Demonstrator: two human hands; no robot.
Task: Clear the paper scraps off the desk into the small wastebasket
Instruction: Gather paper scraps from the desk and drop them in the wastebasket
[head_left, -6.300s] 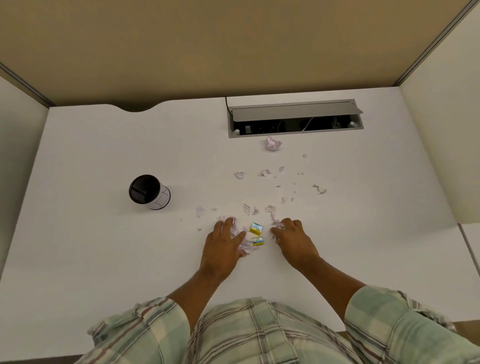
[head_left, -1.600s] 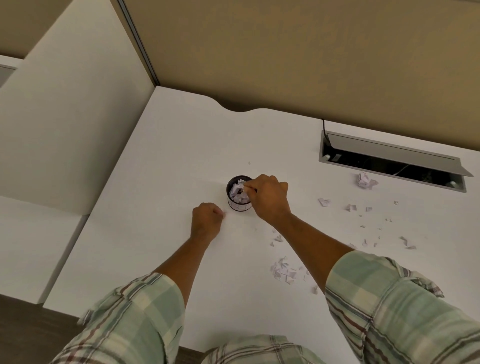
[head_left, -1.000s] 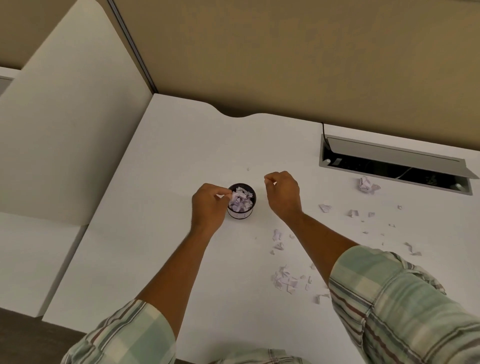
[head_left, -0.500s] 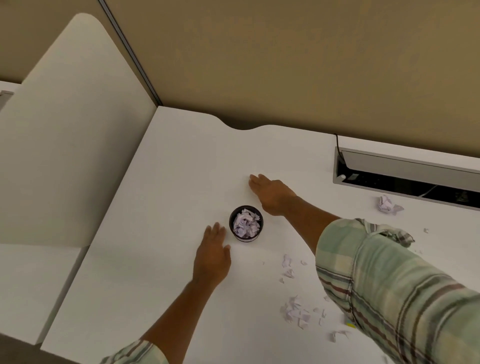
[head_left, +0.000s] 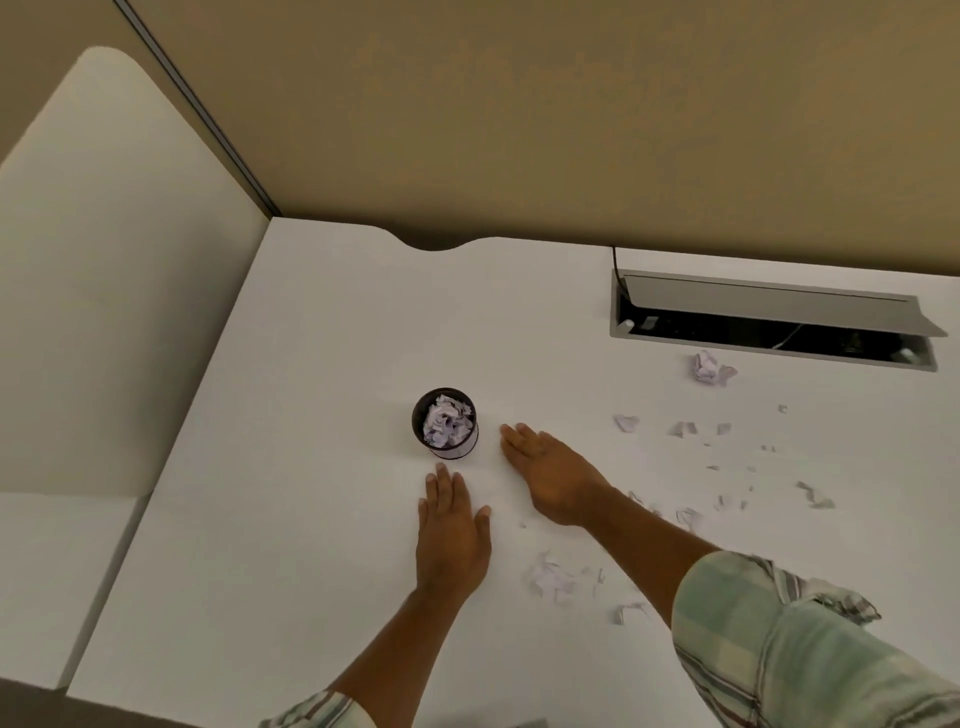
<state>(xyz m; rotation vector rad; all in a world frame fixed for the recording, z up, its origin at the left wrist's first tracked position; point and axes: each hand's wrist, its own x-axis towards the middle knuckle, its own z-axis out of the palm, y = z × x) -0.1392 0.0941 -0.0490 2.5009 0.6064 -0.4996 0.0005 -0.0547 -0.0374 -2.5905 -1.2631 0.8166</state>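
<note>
A small dark wastebasket (head_left: 467, 444) stands mid-desk, filled to the rim with crumpled paper (head_left: 447, 422). My left hand (head_left: 452, 530) lies flat and empty on the white desk (head_left: 322, 467), just in front of the basket. My right hand (head_left: 548, 473) rests flat on the desk to the basket's right, fingers extended, holding nothing. Paper scraps (head_left: 553, 579) lie in a small heap near my right forearm. Several more scraps (head_left: 683, 428) are scattered to the right, and a crumpled ball (head_left: 709, 368) sits by the cable slot.
An open grey cable tray (head_left: 769, 322) is set into the desk at the back right. A white divider panel (head_left: 104, 291) rises on the left and a tan wall panel (head_left: 571, 119) stands behind. Another desk surface (head_left: 47, 571) adjoins on the left.
Both hands dropped their paper into the basket, then opened. My right hand swept from behind the basket round to its right side; my left hand stayed flat in front of it.
</note>
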